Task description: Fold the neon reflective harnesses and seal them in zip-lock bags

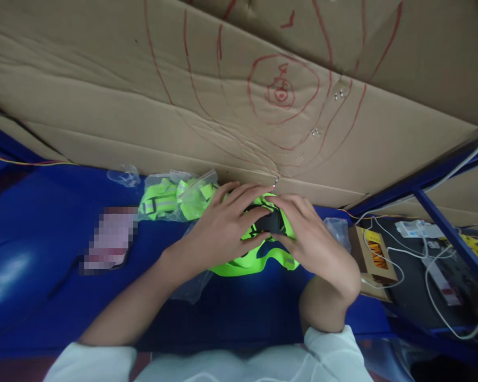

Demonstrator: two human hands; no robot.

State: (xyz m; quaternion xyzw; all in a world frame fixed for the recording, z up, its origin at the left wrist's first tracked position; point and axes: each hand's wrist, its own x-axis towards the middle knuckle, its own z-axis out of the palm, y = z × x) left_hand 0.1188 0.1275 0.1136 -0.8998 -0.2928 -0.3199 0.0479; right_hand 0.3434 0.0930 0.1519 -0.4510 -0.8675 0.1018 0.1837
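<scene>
My left hand (219, 233) lies at the centre of the frame with its fingers curled down over a green strap (247, 265), pinning it, while my right hand (314, 239), just beside it, pinches a black buckle (269, 223) between thumb and fingertips. A big sheet of cardboard (103, 106) marked with red rings fills the whole upper half, and under it the blue table (43, 254) runs across the lower left. A clear bag of more green straps (163, 201) sits left of centre against the cardboard's edge, near my left fingers. The strap I hold loops out below both palms on the table, and the buckle sits on it between my hands, partly hidden by my fingers. As I judge it, this work goes best with the webbing flat and untwisted under the left hand and the buckle gripped by its sides, so the strap can slide cleanly.
</scene>
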